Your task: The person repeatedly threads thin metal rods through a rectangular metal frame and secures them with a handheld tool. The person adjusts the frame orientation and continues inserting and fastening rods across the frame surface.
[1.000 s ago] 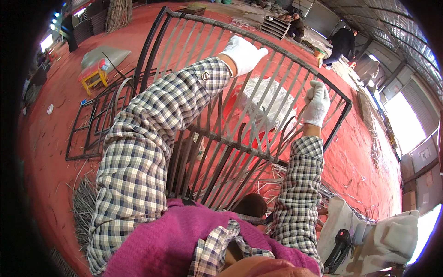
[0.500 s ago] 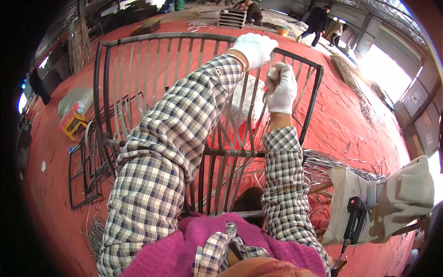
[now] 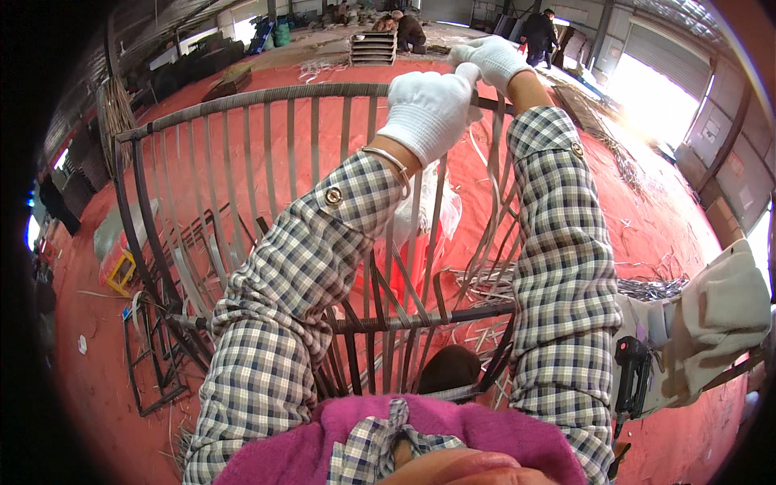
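A dark metal frame (image 3: 319, 90) stands tilted in front of me, its top bar wrapped and flat grey-brown strips (image 3: 315, 141) running down from it to a lower crossbar. My left hand (image 3: 428, 111), in a white knitted glove, is closed at the top bar, right of its middle. Just beyond it, my right hand (image 3: 491, 61), also gloved, is closed with its fingers against the left thumb. Both hands seem to pinch one flat strip (image 3: 495, 166) that hangs below them; the gloves hide the grip itself. Lower down, several strips cross at the crossbar (image 3: 396, 322).
At my right, a black corded hand tool (image 3: 633, 373) hangs beside a beige cloth (image 3: 719, 311). Loose strips (image 3: 647, 288) lie on the red floor. Left are a yellow stool (image 3: 121, 272) and dark frames (image 3: 162, 398). People crouch (image 3: 410, 32) and stand (image 3: 537, 35) far off.
My right hand has moved up and away from me, from below the top bar to beyond it, beside the left. The left hand has shifted slightly nearer, and my view has tilted.
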The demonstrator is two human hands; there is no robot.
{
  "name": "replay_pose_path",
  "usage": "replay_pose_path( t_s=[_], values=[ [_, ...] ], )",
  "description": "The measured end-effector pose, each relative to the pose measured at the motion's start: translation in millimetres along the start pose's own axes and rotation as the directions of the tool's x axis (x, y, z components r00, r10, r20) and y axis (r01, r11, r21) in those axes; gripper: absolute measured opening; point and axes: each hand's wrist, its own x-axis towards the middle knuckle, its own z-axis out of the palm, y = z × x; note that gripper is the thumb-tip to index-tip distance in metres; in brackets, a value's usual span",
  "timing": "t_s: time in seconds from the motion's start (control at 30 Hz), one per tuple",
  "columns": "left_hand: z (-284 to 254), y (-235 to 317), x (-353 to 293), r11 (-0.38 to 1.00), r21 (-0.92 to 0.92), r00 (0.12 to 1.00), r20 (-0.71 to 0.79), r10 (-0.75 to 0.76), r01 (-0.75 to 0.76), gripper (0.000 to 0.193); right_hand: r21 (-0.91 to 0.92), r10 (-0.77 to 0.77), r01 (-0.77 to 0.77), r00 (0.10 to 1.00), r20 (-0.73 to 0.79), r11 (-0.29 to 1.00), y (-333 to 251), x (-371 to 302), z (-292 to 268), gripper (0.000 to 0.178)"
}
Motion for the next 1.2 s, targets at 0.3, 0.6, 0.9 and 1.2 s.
replay_pose_path(
  t_s=[0.3, 0.6, 0.9, 1.2],
  values=[
    [0, -14, -7, 0.999, 0.018, 0.988, 0.147, -0.041, 0.039, 0.025, 0.501, 0.233, -0.236, 0.97, 0.071, 0.832, 5, -101, -49, 0.038],
    [9, -54, -19, 0.994, 0.06, 0.95, 0.294, -0.106, 0.093, 0.028, 0.183, 0.684, -0.724, 0.491, -0.54, 0.665, 117, -611, -173, 0.041],
    [6, -56, 6, 0.985, -0.111, 0.855, 0.515, -0.057, 0.133, 0.034, 0.108, 0.433, -0.677, 0.333, -0.837, 0.728, -4, -571, -133, 0.04],
    [-1, -59, 7, 0.993, -0.115, 0.874, 0.485, 0.035, 0.024, 0.044, 0.747, 0.325, -0.331, 0.932, 0.163, 0.576, -97, -308, 228, 0.034]
  ],
)
